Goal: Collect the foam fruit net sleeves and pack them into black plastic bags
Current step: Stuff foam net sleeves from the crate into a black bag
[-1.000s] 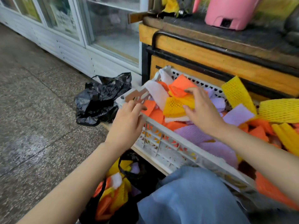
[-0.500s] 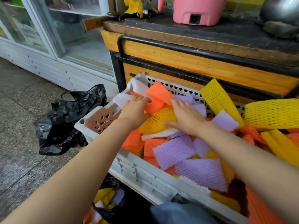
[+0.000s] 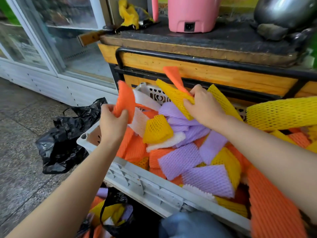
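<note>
While the white crate [image 3: 142, 184] lies heaped with orange, yellow, purple and white foam net sleeves [image 3: 180, 162], both hands are raised over its far left part. The left hand [image 3: 114, 121] has its fingers and thumb curled round an orange sleeve [image 3: 124, 100], which stands up from the fist above the crate's left rim. The right hand [image 3: 204, 105], further right and a little farther off, pinches a yellow sleeve [image 3: 173, 97] together with a second orange sleeve [image 3: 173, 76] that sticks up behind it towards the wooden counter [image 3: 205, 73]. Whether the yellow one's lower end touches the heap cannot be told. Left of the crate a crumpled black bag [image 3: 63, 138] lies on the stone floor [image 3: 20, 152], apart from the hands. Below the crate's near wall an open black bag [image 3: 118, 196] holds yellow, orange and purple sleeves. On the counter top stand a pink appliance [image 3: 192, 12] and, at far right, a metal pot [image 3: 283, 11]; a glass-door cabinet [image 3: 68, 40] stands at far left
</note>
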A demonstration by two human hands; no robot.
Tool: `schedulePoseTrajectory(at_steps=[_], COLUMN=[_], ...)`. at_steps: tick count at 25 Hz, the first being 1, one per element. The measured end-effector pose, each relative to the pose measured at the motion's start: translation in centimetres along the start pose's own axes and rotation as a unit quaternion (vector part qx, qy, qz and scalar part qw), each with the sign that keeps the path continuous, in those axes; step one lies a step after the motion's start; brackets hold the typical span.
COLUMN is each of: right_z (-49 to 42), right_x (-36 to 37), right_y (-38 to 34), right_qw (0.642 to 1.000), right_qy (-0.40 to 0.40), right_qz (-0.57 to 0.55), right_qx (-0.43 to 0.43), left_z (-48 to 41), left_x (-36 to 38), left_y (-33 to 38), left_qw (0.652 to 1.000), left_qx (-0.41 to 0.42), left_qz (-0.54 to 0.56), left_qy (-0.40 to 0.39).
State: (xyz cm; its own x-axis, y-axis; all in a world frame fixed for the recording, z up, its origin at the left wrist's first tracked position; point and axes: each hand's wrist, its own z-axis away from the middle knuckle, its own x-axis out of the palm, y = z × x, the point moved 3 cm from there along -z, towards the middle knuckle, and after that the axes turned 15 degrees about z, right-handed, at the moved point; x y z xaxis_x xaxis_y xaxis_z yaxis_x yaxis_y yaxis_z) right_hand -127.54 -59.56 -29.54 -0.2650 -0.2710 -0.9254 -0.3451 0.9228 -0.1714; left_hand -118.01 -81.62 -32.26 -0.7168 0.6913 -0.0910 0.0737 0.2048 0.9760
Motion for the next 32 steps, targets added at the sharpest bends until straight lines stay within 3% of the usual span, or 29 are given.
schedulePoseTrajectory(at_steps=[2,7,10,13,16,19,22,25,28,32], right_z=[1.7,6.8,7.8,7.7,7.2,6.5,5.1,3.4,3.4,3.2], right_x=[-1.2,-1.6,-1.6,-1.3,-0.9,-0.5,0.5,4.5,8.6,8.8], right_y=[-2.2,-8.7,-10.2,-10.5,-11.2,-12.2,-11.9,-9.5,-7.6,-7.2], right_qw=[0.998,0.973,0.963,0.963,0.967,0.96,0.966,0.984,0.959,0.962], right_qy=[0.018,-0.032,-0.048,-0.04,-0.018,-0.042,-0.022,-0.115,-0.235,-0.195], right_qz=[-0.033,-0.074,-0.145,-0.187,-0.187,-0.23,-0.221,-0.083,0.078,0.149], right_qx=[-0.046,-0.214,-0.22,-0.188,-0.174,-0.155,-0.136,-0.105,-0.135,-0.118], left_z=[1.3,4.9,5.2,5.3,5.3,5.1,4.0,2.9,2.4,2.4], left_x=[-0.5,-0.1,-1.3,-2.9,-3.6,-4.3,-5.5,-7.1,-8.1,-8.6], left_y=[0.0,0.6,1.1,1.2,0.2,-0.7,-0.9,-0.8,-1.5,-1.9], left_qw=[0.997,0.967,0.899,0.862,0.898,0.947,0.96,0.963,0.96,0.955], left_qx=[-0.056,-0.077,-0.13,-0.131,-0.129,-0.102,-0.058,-0.053,-0.076,-0.11], left_qz=[0.057,0.152,0.337,0.398,0.327,0.256,0.254,0.253,0.262,0.265], left_qy=[-0.022,-0.188,-0.247,-0.286,-0.264,-0.167,-0.106,-0.078,-0.07,-0.078])
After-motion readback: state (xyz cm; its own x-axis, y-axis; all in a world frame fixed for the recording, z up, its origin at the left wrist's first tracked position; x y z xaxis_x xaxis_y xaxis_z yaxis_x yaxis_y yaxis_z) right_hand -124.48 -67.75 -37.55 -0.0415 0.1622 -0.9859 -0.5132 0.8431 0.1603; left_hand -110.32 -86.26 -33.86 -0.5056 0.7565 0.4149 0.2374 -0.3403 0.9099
